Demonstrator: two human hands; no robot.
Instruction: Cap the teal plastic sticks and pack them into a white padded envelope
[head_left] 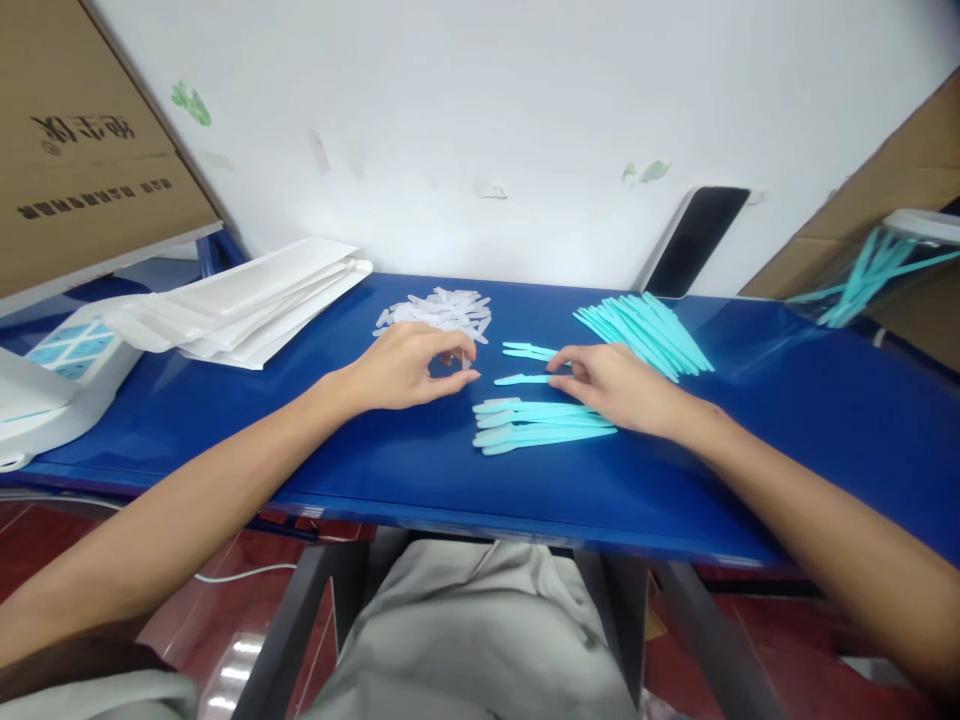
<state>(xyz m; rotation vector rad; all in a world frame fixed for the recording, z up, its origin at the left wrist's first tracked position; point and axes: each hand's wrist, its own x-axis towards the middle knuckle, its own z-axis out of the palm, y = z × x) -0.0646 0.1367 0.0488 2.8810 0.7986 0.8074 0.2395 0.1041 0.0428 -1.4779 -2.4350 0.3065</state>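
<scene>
My left hand [412, 368] is curled just in front of a heap of small white plastic pieces [450, 308], with a small whitish piece [465, 362] between its fingers. The thumb and fingers of my right hand [600, 380] pinch the end of a turquoise stick [523, 380] lying near the blue table's middle. Just behind it, more turquoise sticks [529, 350] reach under the same hand. Nearer me lies a group of several turquoise sticks with whitish covers on their left ends [544, 425]. A larger pile of turquoise sticks [646, 332] rests behind my right hand.
White paper bags [262, 300] and a white device [82, 370] stand at the left of the blue table [420, 470]. A dark phone [694, 240] leans against the wall. Cardboard boxes [90, 150] flank both sides, and a clear container with turquoise sticks [870, 275] is at the right.
</scene>
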